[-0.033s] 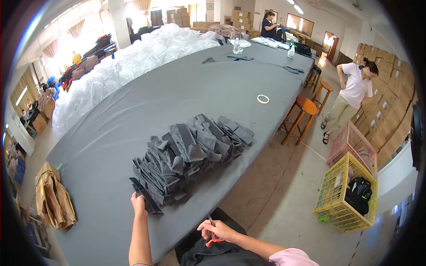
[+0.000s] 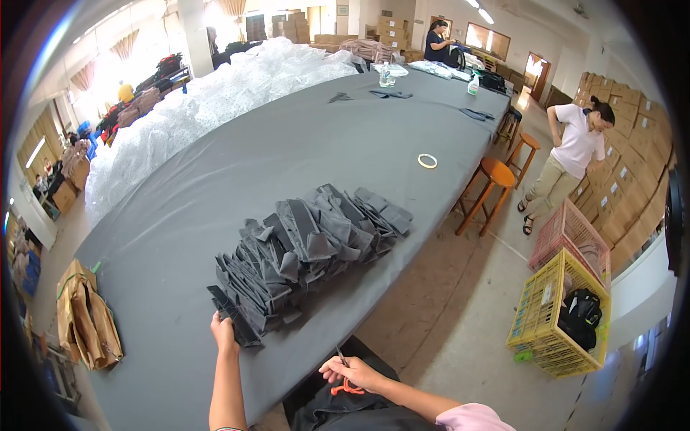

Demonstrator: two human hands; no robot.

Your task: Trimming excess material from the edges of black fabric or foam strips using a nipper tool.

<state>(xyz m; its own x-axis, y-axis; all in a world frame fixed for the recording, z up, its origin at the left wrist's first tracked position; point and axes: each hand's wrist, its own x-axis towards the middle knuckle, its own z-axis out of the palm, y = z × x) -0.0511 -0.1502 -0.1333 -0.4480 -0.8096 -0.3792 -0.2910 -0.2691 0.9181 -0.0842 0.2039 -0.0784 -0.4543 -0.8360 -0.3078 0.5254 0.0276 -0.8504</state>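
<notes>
The pile of grey cloth pieces [image 2: 305, 255] runs long, up and away to the right from your left hand [image 2: 223, 332], which touches its near end, fingers curled. Your right hand [image 2: 352, 373] is farther off, closed on small scissors [image 2: 343, 368] with orange handles.

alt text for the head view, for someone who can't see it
A person's left hand touches the near end of a pile of dark grey fabric pieces on a long grey table. Their right hand holds small orange-handled snips off the table's edge.
</notes>
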